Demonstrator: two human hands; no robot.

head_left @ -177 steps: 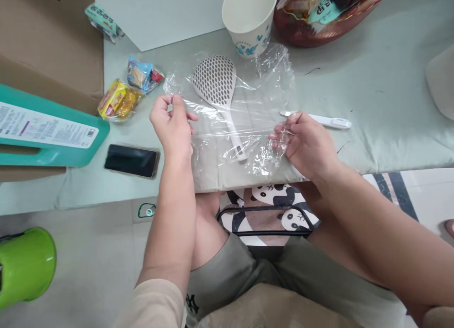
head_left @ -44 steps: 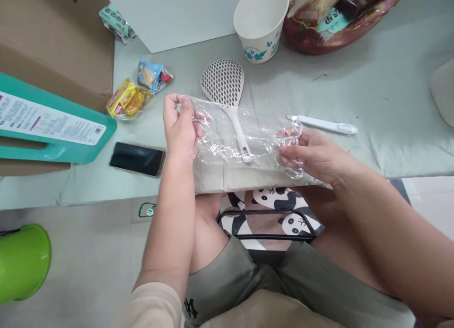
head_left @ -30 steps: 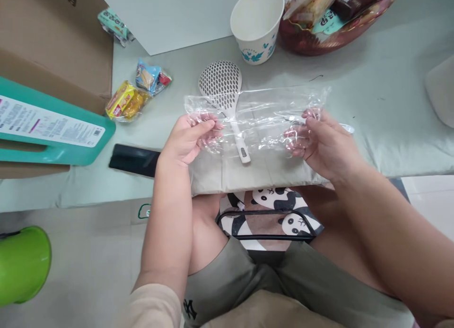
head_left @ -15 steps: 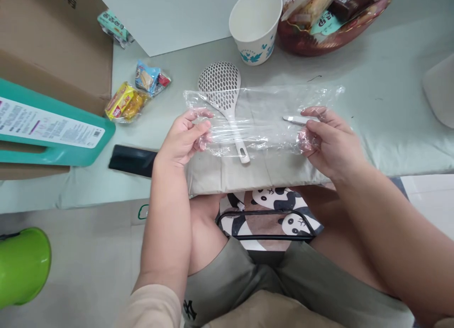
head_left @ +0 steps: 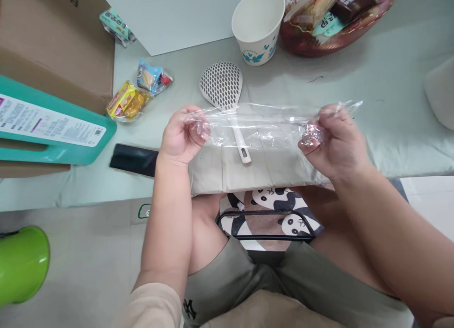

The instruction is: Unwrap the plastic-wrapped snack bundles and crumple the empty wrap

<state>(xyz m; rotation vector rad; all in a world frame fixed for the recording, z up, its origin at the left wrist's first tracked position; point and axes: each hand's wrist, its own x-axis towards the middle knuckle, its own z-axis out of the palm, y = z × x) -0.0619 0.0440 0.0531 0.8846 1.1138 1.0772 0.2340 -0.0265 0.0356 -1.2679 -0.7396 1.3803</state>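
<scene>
A clear, crinkled plastic bag (head_left: 262, 127) is stretched sideways between my two hands above the table edge. My left hand (head_left: 183, 136) is closed around its left end, with bunched film at the fingertips. Its right end is gripped by my right hand (head_left: 335, 139), where the film is gathered between thumb and fingers. The slim white tool seen earlier in the right hand does not show clearly now. Below the bag lies a white slotted skimmer (head_left: 222, 84), its handle seen through the film and pointing towards me.
Behind the skimmer stand a paper cup (head_left: 258, 28) and a red snack bowl (head_left: 340, 47). Wrapped snacks (head_left: 129, 101), a black phone (head_left: 133, 160), a teal jug (head_left: 102, 141) and a cardboard box (head_left: 81, 44) are at left. A green bucket (head_left: 26, 266) stands on the floor.
The bag's upper edge has come down and the film is drawn narrower. Both hands have turned and closed more around its ends. The white tool in my right hand has gone from clear sight.
</scene>
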